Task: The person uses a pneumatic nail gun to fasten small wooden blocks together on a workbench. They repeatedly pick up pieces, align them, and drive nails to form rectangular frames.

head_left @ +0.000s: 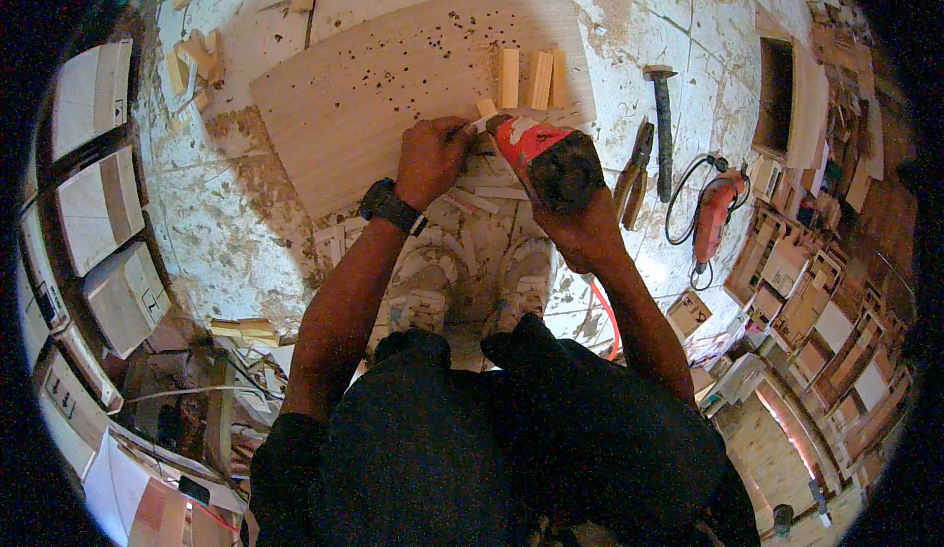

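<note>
your right hand (575, 234)'s wrapped round the red-black power tool (553, 156) | left hand (433, 158)'s by its nose, can't tell if it's pinching the wood block (487, 107) just ahead | board (324, 144) beyond both

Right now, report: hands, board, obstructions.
Right hand gripping red power tool; left hand just left of it. Board flat on floor. Three wood strips, dark bits on board.

No readable text — only dark marks (152, 298) on a pale wooden panel (126, 293) (too small)
</note>
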A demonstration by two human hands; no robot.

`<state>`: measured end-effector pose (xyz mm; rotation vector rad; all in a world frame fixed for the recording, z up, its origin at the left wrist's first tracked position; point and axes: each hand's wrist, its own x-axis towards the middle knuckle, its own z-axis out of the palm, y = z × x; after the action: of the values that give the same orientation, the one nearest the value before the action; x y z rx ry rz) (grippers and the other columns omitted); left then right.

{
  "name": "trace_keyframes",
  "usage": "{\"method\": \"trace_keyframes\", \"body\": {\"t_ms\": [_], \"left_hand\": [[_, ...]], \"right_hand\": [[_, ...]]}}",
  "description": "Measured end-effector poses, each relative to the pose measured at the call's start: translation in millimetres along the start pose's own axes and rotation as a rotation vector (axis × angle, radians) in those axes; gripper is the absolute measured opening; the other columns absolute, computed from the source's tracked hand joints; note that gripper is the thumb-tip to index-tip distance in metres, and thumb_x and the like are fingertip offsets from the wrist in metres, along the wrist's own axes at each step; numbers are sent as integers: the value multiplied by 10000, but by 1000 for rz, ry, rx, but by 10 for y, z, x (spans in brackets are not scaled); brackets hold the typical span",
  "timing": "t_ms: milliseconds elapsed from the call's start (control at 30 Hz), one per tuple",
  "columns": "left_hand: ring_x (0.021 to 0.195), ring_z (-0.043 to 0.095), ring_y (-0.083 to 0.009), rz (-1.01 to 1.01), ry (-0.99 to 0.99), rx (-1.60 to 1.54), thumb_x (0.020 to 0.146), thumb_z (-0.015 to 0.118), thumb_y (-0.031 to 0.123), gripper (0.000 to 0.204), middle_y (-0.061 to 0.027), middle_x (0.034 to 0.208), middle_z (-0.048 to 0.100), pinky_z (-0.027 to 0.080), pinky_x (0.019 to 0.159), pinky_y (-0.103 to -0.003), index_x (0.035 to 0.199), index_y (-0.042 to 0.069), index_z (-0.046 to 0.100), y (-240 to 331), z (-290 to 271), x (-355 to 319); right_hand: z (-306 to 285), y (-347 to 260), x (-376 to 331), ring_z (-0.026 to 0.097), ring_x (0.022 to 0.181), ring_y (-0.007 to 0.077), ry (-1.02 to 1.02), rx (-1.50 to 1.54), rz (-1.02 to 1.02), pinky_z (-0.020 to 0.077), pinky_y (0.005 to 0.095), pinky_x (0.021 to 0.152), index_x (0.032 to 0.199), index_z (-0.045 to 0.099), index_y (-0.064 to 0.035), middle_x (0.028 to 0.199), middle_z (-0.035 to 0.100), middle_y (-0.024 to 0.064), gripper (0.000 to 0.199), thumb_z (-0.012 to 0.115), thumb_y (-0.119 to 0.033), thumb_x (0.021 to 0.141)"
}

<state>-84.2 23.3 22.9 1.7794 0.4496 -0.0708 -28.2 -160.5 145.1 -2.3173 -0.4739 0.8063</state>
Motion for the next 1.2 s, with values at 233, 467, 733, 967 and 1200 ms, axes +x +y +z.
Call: {"method": "trace_keyframes", "body": {"t_ms": [233,467,733,967,1200], "left_hand": [[636,648,-289,106,32,119,854,548,265,300,-167,689,649,509,664,-384,913,2,680,-17,14,35],[584,646,-248,-9,-61,17,854,564,248,282,-148,684,658,513,612,-356,924,-1,677,-105,10,73],[528,633,-192,-10,-1,55,852,573,199,241,-126,668,658,509,589,-332,923,-11,668,35,40,175],[742,649,-298,159,85,367,838,553,289,313,-173,810,666,502,708,-390,925,12,670,-111,67,284],[843,635,-342,-94,82,386,818,565,336,343,-181,895,664,491,777,-408,932,29,669,9,71,174]], "right_hand": [[29,21,72,633,888,346,-64,-119,0,507,409,795,1002,602,-39,946,656,174,331,644,-241,744],[-129,117,-187,612,906,348,64,0,-31,486,414,822,1037,594,-49,975,649,151,341,640,-241,759],[-511,296,-333,591,679,131,211,243,502,501,303,560,1024,574,-21,866,619,41,345,652,-31,688],[-479,340,-421,580,658,139,249,124,351,496,302,583,986,566,-19,807,612,39,314,691,-73,703],[-461,408,-444,579,661,126,313,322,148,505,296,581,1008,556,-9,807,597,27,322,672,-14,708]]}}
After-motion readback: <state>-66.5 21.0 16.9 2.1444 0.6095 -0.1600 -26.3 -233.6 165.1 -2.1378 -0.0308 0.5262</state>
